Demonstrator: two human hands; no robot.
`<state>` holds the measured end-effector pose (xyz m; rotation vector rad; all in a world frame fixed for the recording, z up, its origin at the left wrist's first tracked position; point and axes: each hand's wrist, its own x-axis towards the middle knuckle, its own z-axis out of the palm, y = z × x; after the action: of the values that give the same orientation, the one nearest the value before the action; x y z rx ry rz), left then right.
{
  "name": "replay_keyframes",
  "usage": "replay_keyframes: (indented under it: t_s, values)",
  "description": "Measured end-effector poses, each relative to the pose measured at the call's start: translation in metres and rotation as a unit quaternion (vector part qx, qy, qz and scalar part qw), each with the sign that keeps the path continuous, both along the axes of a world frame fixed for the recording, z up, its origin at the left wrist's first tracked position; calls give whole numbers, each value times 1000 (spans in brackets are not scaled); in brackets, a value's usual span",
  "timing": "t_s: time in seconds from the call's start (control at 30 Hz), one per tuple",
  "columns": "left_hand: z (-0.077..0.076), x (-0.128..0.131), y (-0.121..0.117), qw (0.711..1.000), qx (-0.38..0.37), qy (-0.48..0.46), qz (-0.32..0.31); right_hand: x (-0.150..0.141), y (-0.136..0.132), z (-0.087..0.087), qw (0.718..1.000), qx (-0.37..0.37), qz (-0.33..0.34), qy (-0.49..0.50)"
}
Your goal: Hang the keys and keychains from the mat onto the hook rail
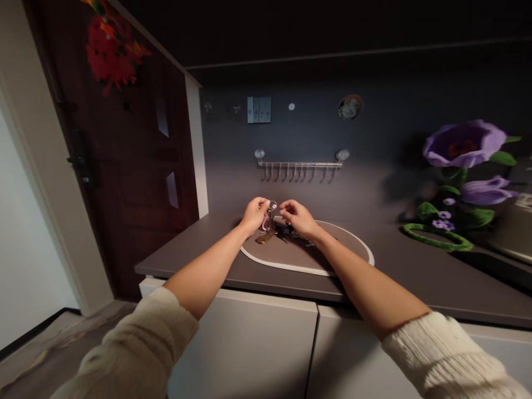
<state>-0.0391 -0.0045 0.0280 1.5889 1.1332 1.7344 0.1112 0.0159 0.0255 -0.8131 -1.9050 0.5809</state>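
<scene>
I am watching my left hand (pixel 254 216) pinching the top of a shiny key ring with a pink clip (pixel 266 223). The clip is hanging right beside those fingers, between my two hands. My right hand (pixel 300 218) is bending its fingers just beside the ring, and I cannot tell if it is pinching anything. A brown tag (pixel 266 238) is showing below the clip, and some keys (pixel 286 231) are showing below and between my hands. I cannot tell which keys are resting on the mat.

The round-ended mat (pixel 291 256) is lying under all this, with its white edge curving near the front of the dark counter (pixel 187 249). The counter is running out past both sides of the mat. The wall (pixel 233 188) is standing behind, with a hook rack (pixel 300 164) hanging above my hands. Purple flowers (pixel 485 191) are standing well to the right.
</scene>
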Motion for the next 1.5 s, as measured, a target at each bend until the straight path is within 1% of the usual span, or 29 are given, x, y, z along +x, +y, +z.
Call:
replay_keyframes:
  t_s: [0.13,0.23,0.4,0.57,0.67,0.77,0.83,0.9,1.0,1.1,1.17,1.23,1.37,1.5]
  values:
    - [2,2,-2,998,-7,-56,-33,-6,-7,4,992,-70,71,72]
    - [1,2,-1,995,-5,-74,-60,-9,-10,5,988,-82,83,96]
    - [-2,2,2,994,-4,-69,-84,-11,-8,4,990,-65,58,107]
    - [-2,4,1,995,4,-63,-78,-12,-10,7,991,-66,16,114]
    - [-2,4,1,998,23,-37,-45,-13,-12,7,991,-61,7,117]
    - [-5,1,5,997,56,40,40,-14,-10,9,992,-31,-2,124]
    - [-7,-3,7,985,83,100,112,-16,-6,13,991,-16,-13,133]
    - [-9,-6,10,969,90,151,173,-18,0,20,989,-13,-25,146]
    - [-11,-11,12,953,64,193,226,-25,13,33,985,-28,-28,168]
    - [-14,-13,13,945,33,213,245,-34,25,48,977,-66,4,203]
    - [-15,-14,13,942,21,224,248,-42,31,56,969,-102,31,222]
    - [-15,-14,13,940,12,235,245,-50,36,62,961,-135,44,239]
    - [-15,-15,12,935,-4,252,251,-65,45,70,936,-194,34,292]
    - [-15,-15,11,930,-6,259,262,-79,56,75,925,-212,27,315]
